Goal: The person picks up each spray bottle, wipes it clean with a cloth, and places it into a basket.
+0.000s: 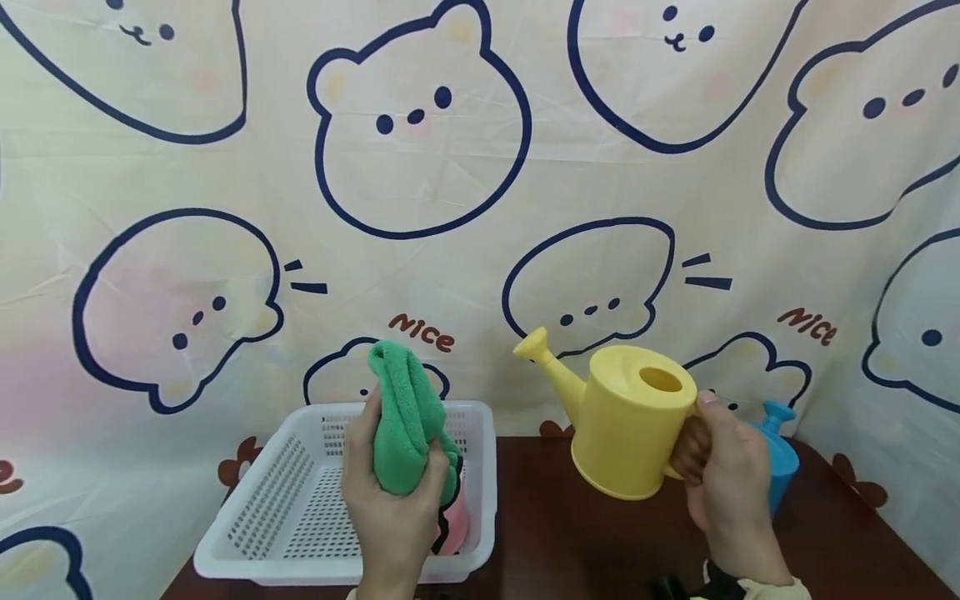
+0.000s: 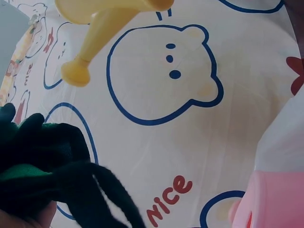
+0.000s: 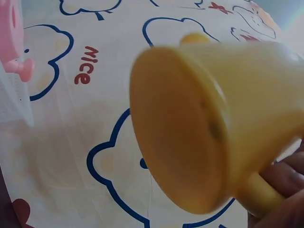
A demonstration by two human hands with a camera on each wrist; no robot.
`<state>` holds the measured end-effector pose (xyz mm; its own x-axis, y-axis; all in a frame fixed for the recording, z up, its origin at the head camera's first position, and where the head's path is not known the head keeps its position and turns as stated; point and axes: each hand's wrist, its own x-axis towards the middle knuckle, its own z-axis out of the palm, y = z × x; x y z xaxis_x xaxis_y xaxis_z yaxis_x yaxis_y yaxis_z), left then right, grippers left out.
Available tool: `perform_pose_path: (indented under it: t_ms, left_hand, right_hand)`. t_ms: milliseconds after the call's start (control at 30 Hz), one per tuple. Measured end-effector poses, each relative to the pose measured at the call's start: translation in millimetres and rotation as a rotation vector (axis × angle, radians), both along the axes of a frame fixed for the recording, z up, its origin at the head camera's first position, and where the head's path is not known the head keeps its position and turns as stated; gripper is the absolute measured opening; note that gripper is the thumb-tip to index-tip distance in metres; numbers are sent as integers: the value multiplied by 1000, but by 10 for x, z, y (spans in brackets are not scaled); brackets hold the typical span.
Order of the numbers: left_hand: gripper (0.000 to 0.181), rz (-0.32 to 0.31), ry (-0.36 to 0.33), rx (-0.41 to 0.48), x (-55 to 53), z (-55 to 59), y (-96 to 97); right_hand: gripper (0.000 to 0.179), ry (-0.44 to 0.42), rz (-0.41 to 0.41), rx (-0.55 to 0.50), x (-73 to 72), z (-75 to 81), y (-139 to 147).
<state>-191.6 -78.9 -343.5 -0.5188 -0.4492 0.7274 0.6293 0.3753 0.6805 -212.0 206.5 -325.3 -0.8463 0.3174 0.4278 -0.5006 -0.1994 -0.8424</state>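
Observation:
In the head view my left hand [image 1: 393, 517] grips a folded, fuzzy green cloth [image 1: 405, 417] above the white basket. A dark loop of it hangs down in the left wrist view. My right hand [image 1: 731, 475] has its fingers curled round the handle of a yellow watering can [image 1: 626, 425], raised over the table with its spout pointing left. The right wrist view shows the can's round base [image 3: 180, 133]. Behind my right hand stands a blue watering can [image 1: 780, 454], partly hidden. A pink watering can [image 3: 12, 38] is in the basket, mostly hidden by my left hand in the head view.
The white perforated basket [image 1: 258, 500] stands on the left of the dark brown table [image 1: 547, 533]. A cartoon-printed curtain [image 1: 465, 283] hangs right behind the table and along its right side.

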Motion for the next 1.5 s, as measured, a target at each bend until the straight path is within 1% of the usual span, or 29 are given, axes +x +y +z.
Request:
perform_pose_path:
  t_ms: [133, 200, 333, 400, 500, 600, 633, 700, 767, 867, 967, 1067, 1133, 1233, 1300, 1367, 1500]
  left_hand:
    - [85, 2, 29, -50, -4, -27, 15]
    - [87, 12, 37, -74, 1, -35, 24]
    - [89, -2, 46, -112, 11, -35, 32]
    - [89, -17, 37, -132, 12, -30, 32]
    - [89, -49, 3, -162, 7, -23, 32]
    - [87, -76, -50, -199, -9, -11, 36]
    - [87, -85, -65, -219, -19, -1, 38]
    - [84, -107, -73, -261, -47, 26, 44]
    - [83, -110, -77, -307, -75, 42, 52]
    - [85, -93, -53, -379, -98, 28, 71]
    - [87, -63, -23, -453, -96, -16, 100]
    - [88, -40, -2, -502, -80, -50, 124]
    - [89, -30, -10, -508, -61, -62, 133]
    - [89, -18, -42, -507, -48, -70, 101]
    - [90, -27, -66, -511, -36, -69, 74]
    - [91, -34, -93, -526, -25, -68, 47]
    - [90, -40, -105, -561, -34, -44, 1]
  right_hand:
    - [58, 5, 82, 29, -13, -9, 42]
    - [57, 7, 110, 43, -28, -10, 36]
    - [56, 3, 150, 53, -43, -24, 30]
    - [56, 13, 160, 54, -42, -33, 47]
    - [55, 55, 168, 79, -33, -49, 95]
    - [53, 143, 191, 108, -24, -57, 152]
    - [54, 170, 187, 123, -21, -52, 164]
    - [55, 212, 167, 140, -17, -38, 182]
    - [56, 248, 148, 154, -11, -25, 191]
    - [57, 249, 105, 172, 29, -23, 186]
    - [57, 211, 68, 185, 91, -23, 177]
    - [58, 101, -21, 215, 171, 6, 163]
    - [59, 36, -63, 239, 215, 25, 160]
    - [58, -32, -91, 295, 236, 33, 147]
    - [57, -43, -101, 331, 235, 21, 148]
    - [56, -37, -103, 358, 236, 0, 157]
    - [54, 22, -98, 403, 226, -35, 174]
